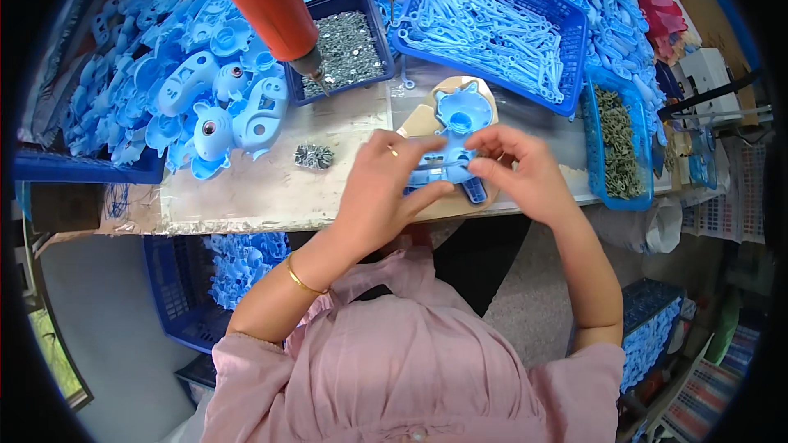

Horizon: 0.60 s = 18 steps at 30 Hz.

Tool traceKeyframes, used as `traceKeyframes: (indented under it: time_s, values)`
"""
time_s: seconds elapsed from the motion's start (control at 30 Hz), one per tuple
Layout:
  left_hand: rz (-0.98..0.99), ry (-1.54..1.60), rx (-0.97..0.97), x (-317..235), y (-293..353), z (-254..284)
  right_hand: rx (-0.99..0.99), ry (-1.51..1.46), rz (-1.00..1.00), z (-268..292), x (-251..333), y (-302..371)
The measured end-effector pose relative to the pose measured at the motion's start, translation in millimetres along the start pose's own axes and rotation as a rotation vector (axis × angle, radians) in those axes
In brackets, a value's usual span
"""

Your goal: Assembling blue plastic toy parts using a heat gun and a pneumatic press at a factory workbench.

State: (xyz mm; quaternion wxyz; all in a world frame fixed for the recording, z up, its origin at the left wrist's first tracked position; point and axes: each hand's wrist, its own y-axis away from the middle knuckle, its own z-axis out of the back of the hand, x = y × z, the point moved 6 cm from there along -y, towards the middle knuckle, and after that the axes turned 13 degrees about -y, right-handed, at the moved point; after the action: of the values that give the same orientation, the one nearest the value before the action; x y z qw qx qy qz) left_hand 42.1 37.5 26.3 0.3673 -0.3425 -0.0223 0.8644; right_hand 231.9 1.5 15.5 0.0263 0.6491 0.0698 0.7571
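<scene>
A light-blue plastic toy shell [464,107], with an eared head and an open hollow inside, lies on a beige holder [405,125] near the table's front edge. My left hand [379,184] grips the shell's lower part from the left, thumb and forefinger set apart on either side of it. From the right, my right hand [525,176] bends over the same part, thumb and fingertips pinched together at its edge. Whatever small piece sits in that pinch is too hidden to name. A darker blue part [474,190] shows below the shell.
A red power screwdriver [267,8] hangs over a tray of small metal parts [353,45]. Blue baskets hold plastic links [484,29] and screws [620,139]. Loose screws [313,156] lie left of me. Finished-looking toy shells [212,133] are heaped at far left.
</scene>
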Motion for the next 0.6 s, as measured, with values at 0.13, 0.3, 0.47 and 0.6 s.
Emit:
traceKeyframes:
  time_s: [0.13,0.3,0.47,0.6]
  values:
    - [-0.043,-0.183,-0.063,14,1,5,0.033,-0.008,-0.132,4,-13,-15]
    - [-0.005,-0.215,-0.084,21,-4,-8,0.006,0.028,-0.154,4,-20,-25]
    - [0.009,-0.267,-0.042,21,-8,-11,0.011,0.09,-0.158,4,-9,-28]
    - [-0.008,-0.372,-0.065,15,-7,-11,0.237,0.272,-0.066,-1,-3,-38]
